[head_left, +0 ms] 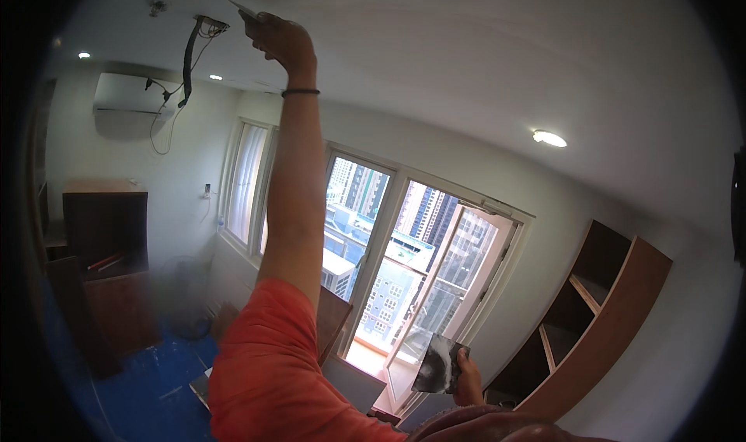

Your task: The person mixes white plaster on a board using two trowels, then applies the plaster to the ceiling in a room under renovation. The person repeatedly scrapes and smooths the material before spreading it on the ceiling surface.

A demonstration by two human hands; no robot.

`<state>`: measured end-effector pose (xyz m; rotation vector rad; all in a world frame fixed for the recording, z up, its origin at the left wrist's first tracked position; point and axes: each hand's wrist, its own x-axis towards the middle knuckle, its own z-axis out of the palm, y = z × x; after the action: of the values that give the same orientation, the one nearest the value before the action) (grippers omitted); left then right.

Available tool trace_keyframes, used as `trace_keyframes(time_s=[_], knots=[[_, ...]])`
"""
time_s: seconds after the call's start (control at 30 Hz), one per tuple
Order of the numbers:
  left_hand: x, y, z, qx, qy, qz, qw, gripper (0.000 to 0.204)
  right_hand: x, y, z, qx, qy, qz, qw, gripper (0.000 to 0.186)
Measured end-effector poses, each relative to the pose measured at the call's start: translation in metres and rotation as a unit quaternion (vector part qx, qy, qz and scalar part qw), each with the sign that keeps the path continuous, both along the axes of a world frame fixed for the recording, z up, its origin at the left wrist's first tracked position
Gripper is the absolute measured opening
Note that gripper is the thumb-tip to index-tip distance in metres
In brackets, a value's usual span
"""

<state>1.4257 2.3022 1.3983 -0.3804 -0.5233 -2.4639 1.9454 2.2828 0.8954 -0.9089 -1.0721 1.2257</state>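
Note:
My left hand point(281, 41) is raised to the ceiling at the upper left, with the arm stretched up. Its fingers are closed on a putty knife point(247, 10), whose thin flat blade points up and left at the ceiling surface point(404, 45). Whether the edge touches, I cannot tell. Down at the lower right, my right hand point(468, 381) grips the edge of a dark, flat, squarish plate point(435, 364) smeared with white paste. The plate is held tilted, its smeared face in view.
Loose wires and a dark sleeved cable point(189, 61) hang from a ceiling opening left of my raised hand. A ceiling lamp point(550, 138) is lit. Brown shelving point(598, 317) stands at right, cabinets point(109, 232) at left. Beyond are a wall air conditioner point(132, 96) and an open glazed door point(451, 286).

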Motion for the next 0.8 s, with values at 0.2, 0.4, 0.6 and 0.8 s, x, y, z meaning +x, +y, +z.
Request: trace_keyframes(time_s=[0.2, 0.4, 0.6, 0.8], knots=[[-0.043, -0.013, 0.026, -0.01, 0.062, -0.045, 0.997, 0.059, -0.01, 0.001, 0.01, 0.002, -0.01, 0.023, 1.0, 0.049], [0.113, -0.032, 0.023, -0.027, -0.012, 0.032, 0.999, 0.052, 0.009, -0.005, 0.002, 0.002, 0.01, 0.024, 1.0, 0.048], [0.297, -0.077, 0.012, 0.036, 0.072, -0.01, 0.997, 0.067, 0.019, -0.024, 0.005, 0.024, 0.03, 0.002, 0.999, 0.05], [0.456, -0.108, 0.003, -0.022, 0.154, 0.017, 0.988, 0.085, 0.033, -0.036, 0.001, 0.041, 0.018, -0.059, 0.997, 0.053]])
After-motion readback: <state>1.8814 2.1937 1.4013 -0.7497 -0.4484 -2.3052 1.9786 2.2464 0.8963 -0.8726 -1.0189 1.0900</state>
